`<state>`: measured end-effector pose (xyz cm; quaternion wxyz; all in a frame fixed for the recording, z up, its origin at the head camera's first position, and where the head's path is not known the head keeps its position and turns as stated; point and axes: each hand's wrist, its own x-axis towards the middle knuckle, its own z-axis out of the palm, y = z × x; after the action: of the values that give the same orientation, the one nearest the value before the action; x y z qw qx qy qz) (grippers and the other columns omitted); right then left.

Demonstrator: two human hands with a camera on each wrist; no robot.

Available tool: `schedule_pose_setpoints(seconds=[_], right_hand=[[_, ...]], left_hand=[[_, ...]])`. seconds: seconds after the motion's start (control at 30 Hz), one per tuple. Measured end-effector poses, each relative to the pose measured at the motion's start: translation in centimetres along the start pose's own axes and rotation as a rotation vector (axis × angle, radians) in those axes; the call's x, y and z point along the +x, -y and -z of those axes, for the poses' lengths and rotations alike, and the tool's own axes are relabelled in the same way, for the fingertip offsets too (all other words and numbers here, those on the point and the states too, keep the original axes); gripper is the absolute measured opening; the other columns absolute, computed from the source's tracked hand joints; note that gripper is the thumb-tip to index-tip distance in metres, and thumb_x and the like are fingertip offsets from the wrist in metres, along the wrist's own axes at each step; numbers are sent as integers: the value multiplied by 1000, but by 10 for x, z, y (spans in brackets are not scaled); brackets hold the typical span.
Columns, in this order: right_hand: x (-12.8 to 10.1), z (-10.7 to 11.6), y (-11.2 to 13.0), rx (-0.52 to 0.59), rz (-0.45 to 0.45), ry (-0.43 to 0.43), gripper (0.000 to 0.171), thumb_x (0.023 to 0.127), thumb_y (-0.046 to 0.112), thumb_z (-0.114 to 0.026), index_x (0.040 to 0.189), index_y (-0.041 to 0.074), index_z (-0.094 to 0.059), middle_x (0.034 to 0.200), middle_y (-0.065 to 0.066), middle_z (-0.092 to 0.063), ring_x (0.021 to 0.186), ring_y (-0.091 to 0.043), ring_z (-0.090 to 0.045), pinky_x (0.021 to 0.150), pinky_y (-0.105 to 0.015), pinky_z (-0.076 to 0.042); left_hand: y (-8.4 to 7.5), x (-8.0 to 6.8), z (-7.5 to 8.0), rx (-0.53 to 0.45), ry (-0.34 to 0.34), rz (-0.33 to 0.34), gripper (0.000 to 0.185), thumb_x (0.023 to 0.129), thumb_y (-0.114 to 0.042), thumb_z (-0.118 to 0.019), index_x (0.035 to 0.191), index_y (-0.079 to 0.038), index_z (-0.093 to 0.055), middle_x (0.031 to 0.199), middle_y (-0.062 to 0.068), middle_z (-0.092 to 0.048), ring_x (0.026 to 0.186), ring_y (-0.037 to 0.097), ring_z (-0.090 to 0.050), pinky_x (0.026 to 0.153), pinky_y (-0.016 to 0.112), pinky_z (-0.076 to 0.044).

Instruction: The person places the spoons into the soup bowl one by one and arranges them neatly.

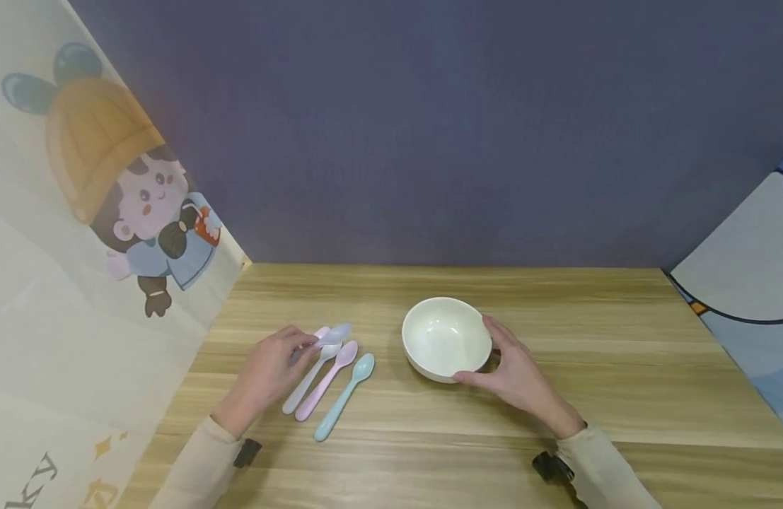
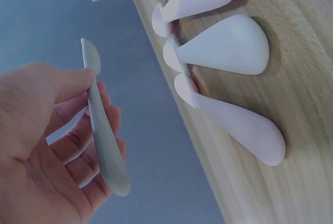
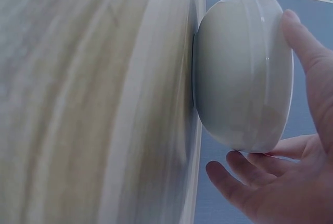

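Note:
My left hand (image 1: pixel 268 371) pinches a pale lavender spoon (image 1: pixel 336 334) between thumb and fingers, lifted over the spoons on the table. In the left wrist view the thumb presses the held spoon (image 2: pixel 105 139) near its bowl end, with its handle across the fingers. Beneath and right of that hand lie a whitish spoon (image 1: pixel 303 387), a pink spoon (image 1: pixel 324 385) and a teal spoon (image 1: pixel 344 403); another pink spoon (image 2: pixel 242 130) is partly hidden in the head view. My right hand (image 1: pixel 518 375) grips the right side of a cream bowl (image 1: pixel 445 339), which stands upright.
The wood-grain table (image 1: pixel 391 459) meets a dark blue-grey panel (image 1: pixel 429 141) at the back. A white wall with a cartoon figure (image 1: pixel 149 205) rises on the left, and a printed panel (image 1: pixel 747 261) stands on the right.

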<state>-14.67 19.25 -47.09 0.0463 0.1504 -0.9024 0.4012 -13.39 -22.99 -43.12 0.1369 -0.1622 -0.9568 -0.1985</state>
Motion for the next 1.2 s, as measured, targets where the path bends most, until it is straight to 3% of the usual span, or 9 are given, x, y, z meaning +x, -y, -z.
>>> schedule_pose_setpoints(seconds=[0.2,0.7,1.2], right_hand=[[0,0,1,5,-3,1,116,73,50,-97,163,3,-40,163,-27,-43,127,-44,-65,100,-57,-59],[-1,-1,0,-9,4,-13,117,72,49,-98,162,1,-39,163,-29,-43,135,-48,-60,104,-63,-55],[-2,0,1,-23,-6,-12,117,73,53,-97,162,3,-40,163,-26,-44,126,-43,-66,103,-62,-56]], left_hand=[[-2,2,-1,16,12,-9,17,96,-15,-79,110,-8,-82,100,4,-76,77,13,-66,68,34,-54],[-7,7,-6,4,19,-37,16,96,-15,-80,110,-8,-82,100,4,-77,80,13,-68,70,32,-56],[-17,13,-10,1,13,-87,14,95,-15,-80,108,-9,-82,98,2,-76,77,10,-66,68,30,-55]])
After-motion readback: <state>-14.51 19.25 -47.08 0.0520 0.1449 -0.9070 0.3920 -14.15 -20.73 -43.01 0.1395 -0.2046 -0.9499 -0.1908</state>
